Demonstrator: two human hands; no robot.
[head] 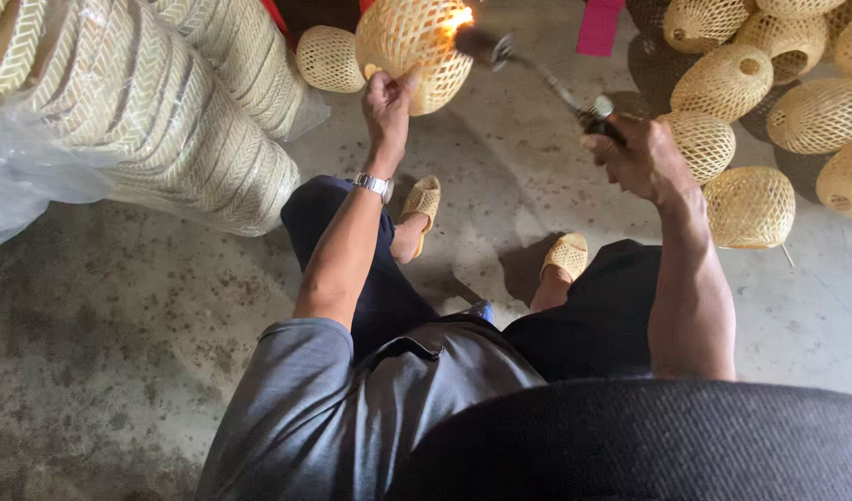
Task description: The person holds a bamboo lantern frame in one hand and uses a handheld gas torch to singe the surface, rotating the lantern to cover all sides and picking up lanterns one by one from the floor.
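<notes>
Woven bamboo shade (415,46), a rounded open-weave ball, is held up at the top centre of the frame, well above the concrete floor (120,325). It is gripped at its lower edge by the left hand (387,107), whose grip is closed tight on the weave, thumb upward. To the right of the shade a gas torch (546,79) is held in the right hand (634,153), the grip wrapped fully round its handle. The torch's long axis runs diagonally, from the hand at the right up and leftward to the nozzle, and a small flame (459,19) is seen at the shade's upper right surface, where nozzle and weave all but meet. The shade thus lies up and to the left of the torch hand, and the left hand is by far the nearer to it. A second small shade (328,57) sits just behind. Finished shades are piled at the upper right (750,206), and wrapped woven rolls (166,121) fill the upper left.
</notes>
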